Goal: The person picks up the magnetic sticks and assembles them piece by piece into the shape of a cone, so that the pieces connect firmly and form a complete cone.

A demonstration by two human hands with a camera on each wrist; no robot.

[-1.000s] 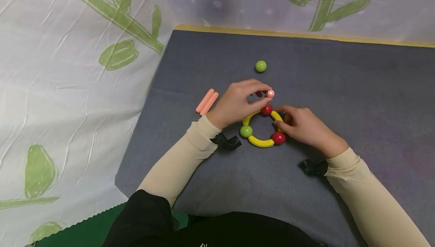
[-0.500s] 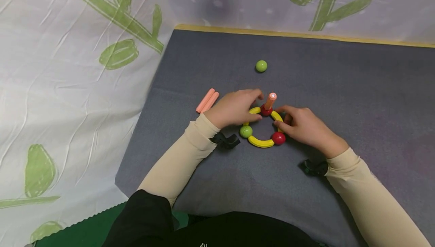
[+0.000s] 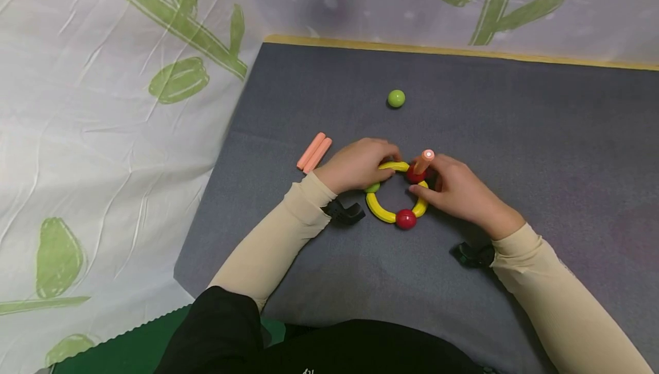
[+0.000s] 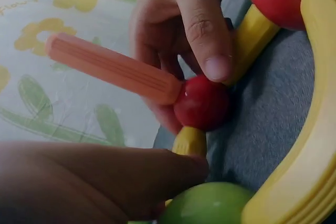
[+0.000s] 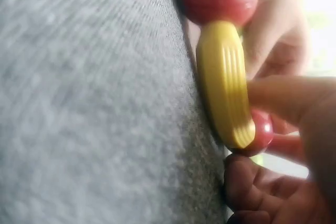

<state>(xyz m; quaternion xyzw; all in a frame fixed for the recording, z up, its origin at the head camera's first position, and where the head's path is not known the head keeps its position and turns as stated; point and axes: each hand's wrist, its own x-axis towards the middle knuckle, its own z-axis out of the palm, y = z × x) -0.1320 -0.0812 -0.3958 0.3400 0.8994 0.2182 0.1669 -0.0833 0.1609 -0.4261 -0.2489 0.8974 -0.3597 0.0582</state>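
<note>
A ring of yellow curved rods and balls lies on the grey table. Its balls are a front red ball, a back red ball and a green ball, partly covered in the head view. An orange ribbed rod rises, tilted, from the back red ball. My left hand pinches the yellow curved rod between the green and back red balls. Opposite it, my right hand grips the right-hand yellow curved rod, thumb inside the ring, beside the back red ball.
Two orange rods lie side by side left of my left hand. A loose green ball sits farther back on the table. Patterned cloth hangs along the left and back edges.
My left hand let go of the orange rod, which now stands on the back red ball, and moved to the yellow curved rod. The ring has turned clockwise, carrying the orange rod right.
</note>
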